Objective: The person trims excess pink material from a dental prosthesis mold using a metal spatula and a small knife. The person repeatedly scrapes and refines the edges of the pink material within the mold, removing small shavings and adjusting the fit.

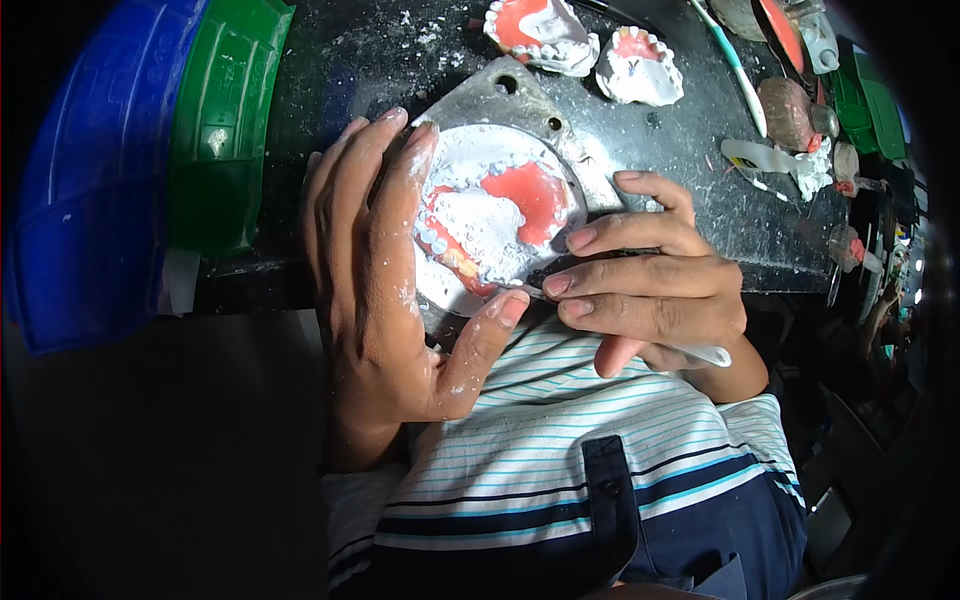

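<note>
A metal dental flask sits at the table's front edge, filled with white plaster. Set in the plaster is a denture with pink wax and a row of teeth. My left hand wraps the flask's left side, fingers along its rim and thumb at the near edge. In my right hand is a slim carving tool with a pale, rounded handle end. Its tip reaches the plaster's near edge by my left thumb; the exact contact is hidden.
Two plaster models with pink wax, one larger and one smaller, stand behind the flask. Blue and green bins are at left. A teal-and-white stick-like tool and a dusty bottle lie at right.
</note>
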Motion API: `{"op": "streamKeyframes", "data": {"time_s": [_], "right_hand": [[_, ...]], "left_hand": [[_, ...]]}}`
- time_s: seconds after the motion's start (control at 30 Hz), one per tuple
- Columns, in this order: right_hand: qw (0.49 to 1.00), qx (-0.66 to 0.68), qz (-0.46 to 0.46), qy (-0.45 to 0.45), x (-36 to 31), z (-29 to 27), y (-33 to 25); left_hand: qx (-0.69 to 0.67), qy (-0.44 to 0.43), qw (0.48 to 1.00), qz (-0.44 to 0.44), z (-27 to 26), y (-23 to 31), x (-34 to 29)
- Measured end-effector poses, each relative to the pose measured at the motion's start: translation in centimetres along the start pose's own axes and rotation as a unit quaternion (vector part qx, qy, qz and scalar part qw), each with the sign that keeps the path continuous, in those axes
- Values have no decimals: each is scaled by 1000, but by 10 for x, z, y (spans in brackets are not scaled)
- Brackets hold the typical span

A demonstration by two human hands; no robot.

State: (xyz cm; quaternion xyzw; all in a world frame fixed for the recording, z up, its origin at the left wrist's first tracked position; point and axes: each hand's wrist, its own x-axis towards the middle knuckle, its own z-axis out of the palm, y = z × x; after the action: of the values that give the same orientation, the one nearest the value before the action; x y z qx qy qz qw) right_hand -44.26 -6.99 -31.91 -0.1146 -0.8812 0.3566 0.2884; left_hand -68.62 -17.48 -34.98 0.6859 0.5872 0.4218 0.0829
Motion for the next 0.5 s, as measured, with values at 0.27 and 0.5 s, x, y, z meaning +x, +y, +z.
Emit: {"op": "streamKeyframes", "data": {"time_s": [0.27, 0.5], "right_hand": [[999, 39, 26, -23, 0, 0, 5], [999, 30, 10, -6, -3, 4, 8]], "left_hand": [[8, -15, 1000, -2, 1, -3, -5], [17, -19, 1000, -9, 2, -1, -3]]}}
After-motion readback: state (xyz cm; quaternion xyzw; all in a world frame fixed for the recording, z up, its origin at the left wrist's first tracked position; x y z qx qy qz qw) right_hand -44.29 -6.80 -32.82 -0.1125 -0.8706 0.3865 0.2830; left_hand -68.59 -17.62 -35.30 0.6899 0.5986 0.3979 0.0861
